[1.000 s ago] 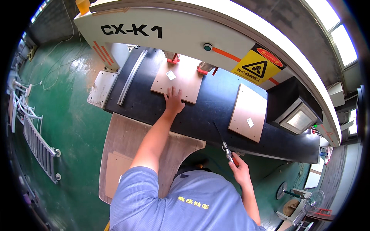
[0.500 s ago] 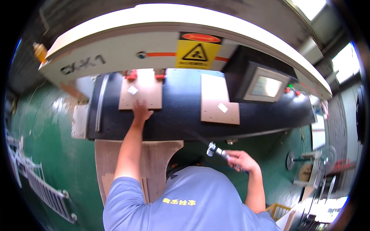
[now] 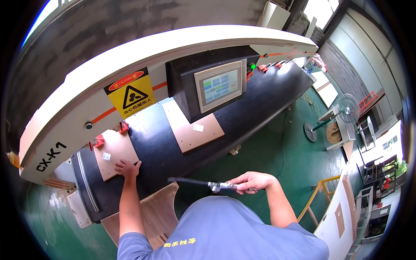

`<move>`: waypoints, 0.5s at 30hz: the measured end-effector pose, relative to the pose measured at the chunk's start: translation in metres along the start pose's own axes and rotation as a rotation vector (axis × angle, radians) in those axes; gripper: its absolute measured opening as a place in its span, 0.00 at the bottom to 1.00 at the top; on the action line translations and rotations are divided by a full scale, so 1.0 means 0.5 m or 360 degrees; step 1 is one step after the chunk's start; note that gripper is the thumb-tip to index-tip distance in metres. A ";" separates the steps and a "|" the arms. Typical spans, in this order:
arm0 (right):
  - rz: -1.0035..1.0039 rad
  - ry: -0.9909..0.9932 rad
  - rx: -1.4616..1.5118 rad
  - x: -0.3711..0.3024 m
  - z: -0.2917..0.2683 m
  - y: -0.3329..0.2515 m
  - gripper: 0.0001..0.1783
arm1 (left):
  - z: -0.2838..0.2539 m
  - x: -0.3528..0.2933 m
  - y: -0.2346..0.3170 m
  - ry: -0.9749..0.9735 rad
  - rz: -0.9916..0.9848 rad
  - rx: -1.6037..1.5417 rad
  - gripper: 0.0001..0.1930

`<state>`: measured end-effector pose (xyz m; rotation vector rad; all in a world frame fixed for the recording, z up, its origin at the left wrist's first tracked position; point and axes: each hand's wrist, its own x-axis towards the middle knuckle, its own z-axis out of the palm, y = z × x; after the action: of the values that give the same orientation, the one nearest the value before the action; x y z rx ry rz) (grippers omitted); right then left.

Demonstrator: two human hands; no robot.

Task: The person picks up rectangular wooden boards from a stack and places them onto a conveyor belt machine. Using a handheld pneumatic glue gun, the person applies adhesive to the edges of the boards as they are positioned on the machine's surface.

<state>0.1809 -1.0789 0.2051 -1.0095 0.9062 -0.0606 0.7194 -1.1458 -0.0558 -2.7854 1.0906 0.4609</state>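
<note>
My left hand rests with fingers spread on the near edge of a light brown wooden panel. That panel lies on the black machine table, its far end by two red clamps, and carries a small white label. In my right hand is an air blow gun, gripped by its metal body in front of my torso. Its long dark nozzle points left, toward the table's near edge, touching no panel. A second labelled panel lies farther right on the table, partly behind the control box.
A white machine beam spans above the table, bearing a control screen. Below my left arm is a curved-edge wooden board. To the right stand a fan, a yellow frame and a leaning white panel.
The view has turned to the right. My right hand has swung the air blow gun so it lies more level, nozzle leftward. My left hand stays on the same panel.
</note>
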 end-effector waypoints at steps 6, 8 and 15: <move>-0.0371 0.0129 0.0404 0.001 0.013 0.002 0.22 | 0.018 0.020 -0.012 0.0072 0.0051 0.0043 0.65; -0.0177 0.0037 0.0271 0.010 0.014 0.009 0.22 | 0.028 0.034 0.004 0.0129 0.0104 0.0054 0.66; -0.0028 0.0054 -0.0745 0.068 0.072 -0.038 0.21 | 0.078 0.088 -0.001 0.0190 -0.0121 0.0262 0.61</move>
<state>0.2340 -1.0792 0.2057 -1.4535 0.9645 0.1263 0.7411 -1.1653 -0.1068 -2.7262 0.9917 0.1887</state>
